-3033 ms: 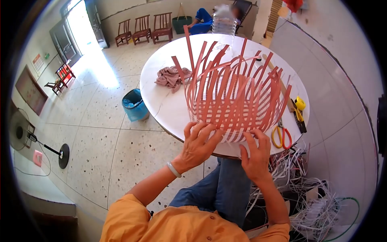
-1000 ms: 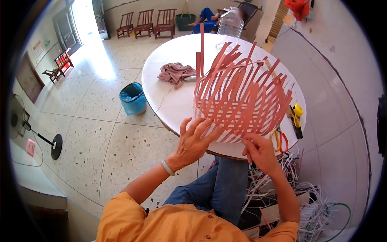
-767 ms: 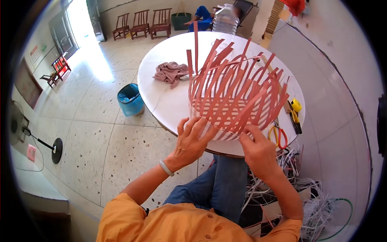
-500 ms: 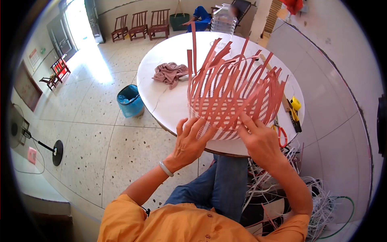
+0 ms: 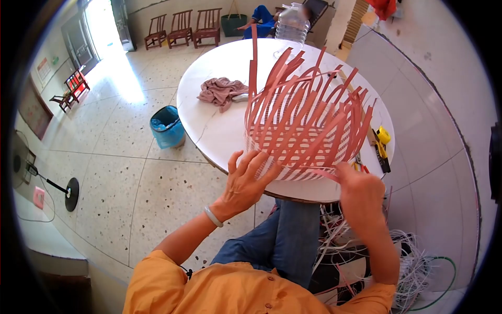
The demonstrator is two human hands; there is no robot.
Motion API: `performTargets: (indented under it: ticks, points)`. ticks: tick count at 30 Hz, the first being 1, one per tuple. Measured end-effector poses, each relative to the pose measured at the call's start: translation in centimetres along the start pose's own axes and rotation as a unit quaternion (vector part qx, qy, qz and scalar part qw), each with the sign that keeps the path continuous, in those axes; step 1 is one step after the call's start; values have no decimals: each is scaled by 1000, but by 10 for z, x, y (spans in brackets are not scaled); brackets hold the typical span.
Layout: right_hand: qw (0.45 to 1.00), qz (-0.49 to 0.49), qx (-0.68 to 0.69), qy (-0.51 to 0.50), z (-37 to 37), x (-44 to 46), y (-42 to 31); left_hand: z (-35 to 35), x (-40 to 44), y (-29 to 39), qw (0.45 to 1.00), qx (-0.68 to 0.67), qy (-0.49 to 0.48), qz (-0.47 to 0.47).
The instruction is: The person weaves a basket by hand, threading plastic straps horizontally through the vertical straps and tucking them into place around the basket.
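A half-woven basket (image 5: 298, 138) of flat red and white strips stands on the round white table (image 5: 209, 133), its long red strip ends sticking up and leaning over. My left hand (image 5: 244, 180) rests against the basket's near left side, fingers spread; its thumb is hidden. At the near right, my right hand (image 5: 362, 196) is closed on a pinkish strip (image 5: 327, 174) that runs from the basket's lower edge. This hand is slightly blurred, and its fingertips are partly hidden.
A crumpled pink cloth (image 5: 222, 93) lies left of the basket. At the table's right edge are a yellow tape measure (image 5: 384, 135) and black-handled tool (image 5: 383, 159). A blue-lined bin (image 5: 168, 128) stands on the floor; loose white strips (image 5: 410, 272) heap lower right. Someone in blue (image 5: 261, 21) sits behind.
My right hand has moved right and a little down from the basket's wall, drawing the pinkish strip outward. My left hand has barely moved.
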State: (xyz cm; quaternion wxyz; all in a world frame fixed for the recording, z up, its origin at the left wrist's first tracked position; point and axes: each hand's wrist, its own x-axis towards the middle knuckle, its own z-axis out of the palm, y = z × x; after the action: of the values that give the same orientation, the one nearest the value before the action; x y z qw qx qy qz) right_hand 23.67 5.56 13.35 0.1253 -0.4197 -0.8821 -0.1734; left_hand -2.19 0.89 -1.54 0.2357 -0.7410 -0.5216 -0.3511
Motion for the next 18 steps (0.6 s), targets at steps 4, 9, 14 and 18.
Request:
performTargets:
  ticks: [4, 9, 14, 18]
  points:
    - [906, 131, 391, -99, 25, -1, 49, 1, 2, 0, 1000, 7, -5, -1]
    - [767, 220, 579, -171, 85, -32, 50, 0, 4, 2, 1000, 22, -8, -2]
    - [767, 249, 573, -143, 77, -38, 44, -6, 9, 13, 1000, 24, 8, -17]
    - [814, 173, 549, -81, 75, -44, 46, -1, 15, 32, 997, 35, 59, 19]
